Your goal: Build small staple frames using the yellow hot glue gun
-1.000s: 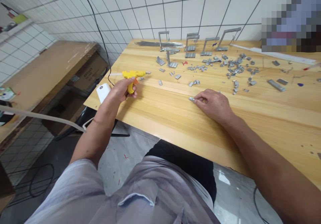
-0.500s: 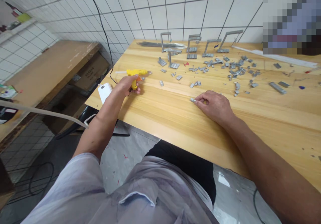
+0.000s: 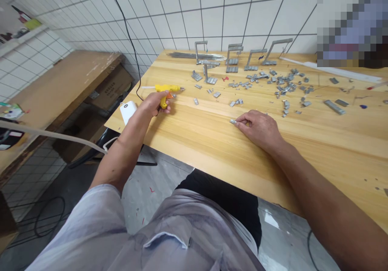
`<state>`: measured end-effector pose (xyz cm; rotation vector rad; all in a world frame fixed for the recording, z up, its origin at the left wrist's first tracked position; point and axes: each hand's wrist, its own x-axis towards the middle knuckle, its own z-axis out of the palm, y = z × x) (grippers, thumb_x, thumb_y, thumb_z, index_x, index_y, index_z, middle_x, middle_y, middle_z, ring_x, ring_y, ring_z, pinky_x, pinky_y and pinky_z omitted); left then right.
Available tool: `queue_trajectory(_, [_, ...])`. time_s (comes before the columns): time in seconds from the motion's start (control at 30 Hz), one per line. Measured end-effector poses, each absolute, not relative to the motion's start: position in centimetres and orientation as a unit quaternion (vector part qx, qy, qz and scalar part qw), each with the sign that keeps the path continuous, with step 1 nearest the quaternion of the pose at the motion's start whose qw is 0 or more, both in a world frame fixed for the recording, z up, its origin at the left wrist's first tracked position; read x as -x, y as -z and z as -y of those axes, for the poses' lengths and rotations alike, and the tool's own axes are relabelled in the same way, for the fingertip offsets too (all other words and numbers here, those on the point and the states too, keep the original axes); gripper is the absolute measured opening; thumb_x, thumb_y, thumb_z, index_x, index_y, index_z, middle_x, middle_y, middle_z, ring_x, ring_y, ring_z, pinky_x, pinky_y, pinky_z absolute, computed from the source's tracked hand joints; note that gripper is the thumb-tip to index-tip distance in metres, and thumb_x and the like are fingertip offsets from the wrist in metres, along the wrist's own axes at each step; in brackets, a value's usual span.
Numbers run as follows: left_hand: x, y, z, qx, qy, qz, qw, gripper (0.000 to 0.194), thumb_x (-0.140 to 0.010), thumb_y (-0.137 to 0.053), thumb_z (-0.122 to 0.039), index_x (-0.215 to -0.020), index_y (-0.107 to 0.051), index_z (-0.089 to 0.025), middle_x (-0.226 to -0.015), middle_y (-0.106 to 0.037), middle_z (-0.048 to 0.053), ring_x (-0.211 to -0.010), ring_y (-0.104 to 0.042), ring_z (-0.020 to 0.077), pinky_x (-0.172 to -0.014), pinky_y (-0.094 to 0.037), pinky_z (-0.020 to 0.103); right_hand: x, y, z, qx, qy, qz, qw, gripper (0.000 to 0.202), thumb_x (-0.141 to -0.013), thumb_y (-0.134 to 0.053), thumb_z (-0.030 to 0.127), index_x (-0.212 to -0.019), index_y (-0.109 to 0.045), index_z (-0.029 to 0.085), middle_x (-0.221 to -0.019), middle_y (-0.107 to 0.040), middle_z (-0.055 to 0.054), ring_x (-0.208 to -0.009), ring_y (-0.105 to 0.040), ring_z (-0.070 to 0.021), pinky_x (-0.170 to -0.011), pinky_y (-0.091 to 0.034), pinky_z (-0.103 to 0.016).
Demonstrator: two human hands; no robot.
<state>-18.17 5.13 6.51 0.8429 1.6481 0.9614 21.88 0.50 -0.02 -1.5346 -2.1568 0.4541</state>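
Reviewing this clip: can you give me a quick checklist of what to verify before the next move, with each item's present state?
1. Left hand grips the yellow glue gun: ok.
2. White stick shows at the gun's rear: ok.
3. Right hand pinches a small grey piece: ok.
4. Nozzle is apart from the right hand: ok.
5. Gun is hot: cannot tell.
6. Grey frames stand upright toward the back of the table: ok.

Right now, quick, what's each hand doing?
Left hand: closed around the yellow glue gun.
Right hand: closed, pinching a small grey piece.
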Motion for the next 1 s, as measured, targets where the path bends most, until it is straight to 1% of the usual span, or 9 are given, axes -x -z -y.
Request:
queue_trajectory(0.13, [18.5, -6.5, -5.1, -0.349, -0.4, -0.689, 0.493, 0.017, -0.102, -0.073, -0.027, -0.093, -0.066, -0.016, -0.055, -0.057, -0.004, -0.043, -0.059, 0.0132, -0.044, -0.052, 0.023, -21.9, 0.2, -0.5, 0.554, -0.169, 0.783, 0.225, 0.011, -0.097, -0.075, 0.03, -0.093, -0.085, 0.03, -0.1, -0.083, -0.005, -0.093, -0.074, -0.0253, -0.079, -0.048, -0.038])
queue_trajectory(0.3, [18.7, -6.5, -5.1, -0.354, -0.424, -0.687, 0.472, 0.017, -0.105, -0.068, -0.026, -0.092, -0.061, -0.018, -0.055, -0.058, -0.004, -0.041, -0.06, 0.0144, -0.043, -0.051, 0.024, -22.0, 0.1, -0.5, 0.554, -0.168, 0.784, 0.224, 0.012, -0.099, -0.075, 0.032, -0.094, -0.085, 0.029, -0.1, -0.083, -0.005, -0.092, -0.074, -0.025, -0.079, -0.049, -0.038])
queue_trajectory(0.47, [18.0, -6.4, -5.1, -0.356, -0.414, -0.713, 0.44, 0.016, -0.102, -0.07, -0.024, -0.091, -0.061, -0.017, -0.055, -0.06, -0.004, -0.039, -0.059, 0.015, -0.044, -0.051, 0.024, -22.1, 0.0, -0.6, 0.553, -0.172, 0.786, 0.218, 0.011, -0.097, -0.076, 0.031, -0.096, -0.086, 0.029, -0.098, -0.082, -0.005, -0.093, -0.073, -0.0247, -0.078, -0.048, -0.036])
queue_trajectory(0.57, [17.5, -6.6, -4.1, -0.374, -0.422, -0.708, 0.426, 0.016, -0.102, -0.068, -0.024, -0.091, -0.059, -0.018, -0.056, -0.059, -0.005, -0.039, -0.06, 0.0143, -0.043, -0.05, 0.023, -22.1, 0.1, -0.6, 0.549, -0.17, 0.787, 0.225, 0.012, -0.098, -0.075, 0.032, -0.095, -0.086, 0.028, -0.096, -0.082, -0.006, -0.092, -0.072, -0.0246, -0.078, -0.047, -0.036])
queue_trajectory(0.67, [16.7, -6.9, -2.2, -0.421, -0.419, -0.673, 0.442, 0.02, -0.1, -0.072, -0.032, -0.091, -0.057, -0.02, -0.058, -0.058, -0.006, -0.041, -0.061, 0.0142, -0.041, -0.047, 0.022, -22.1, 0.1, -0.6, 0.547, -0.17, 0.787, 0.23, 0.012, -0.098, -0.076, 0.032, -0.095, -0.086, 0.028, -0.096, -0.082, -0.006, -0.091, -0.071, -0.0247, -0.077, -0.046, -0.036])
queue_trajectory(0.77, [14.9, -7.1, 0.0, -0.479, -0.371, -0.623, 0.494, 0.031, -0.093, -0.079, -0.043, -0.091, -0.06, -0.019, -0.058, -0.058, -0.005, -0.043, -0.062, 0.0153, -0.042, -0.047, 0.024, -22.1, 0.1, -0.5, 0.548, -0.173, 0.785, 0.23, 0.012, -0.098, -0.075, 0.033, -0.095, -0.086, 0.028, -0.096, -0.082, -0.006, -0.091, -0.071, -0.0249, -0.077, -0.046, -0.036])
queue_trajectory(0.9, [12.2, -6.8, 2.0, -0.528, -0.317, -0.559, 0.556, 0.044, -0.087, -0.086, -0.055, -0.092, -0.064, -0.017, -0.061, -0.058, -0.004, -0.045, -0.062, 0.0152, -0.046, -0.051, 0.027, -22.0, 0.1, -0.5, 0.547, -0.17, 0.786, 0.232, 0.012, -0.099, -0.075, 0.032, -0.095, -0.085, 0.028, -0.096, -0.082, -0.006, -0.091, -0.072, -0.0249, -0.078, -0.046, -0.036])
queue_trajectory(1.0, [10.8, -6.5, 2.5, -0.54, -0.299, -0.54, 0.573, 0.046, -0.088, -0.086, -0.058, -0.09, -0.064, -0.018, -0.063, -0.058, -0.005, -0.045, -0.062, 0.0143, -0.048, -0.053, 0.028, -22.1, 0.1, -0.6, 0.543, -0.166, 0.79, 0.231, 0.012, -0.098, -0.073, 0.03, -0.096, -0.085, 0.027, -0.095, -0.081, -0.006, -0.091, -0.072, -0.0248, -0.077, -0.046, -0.037])
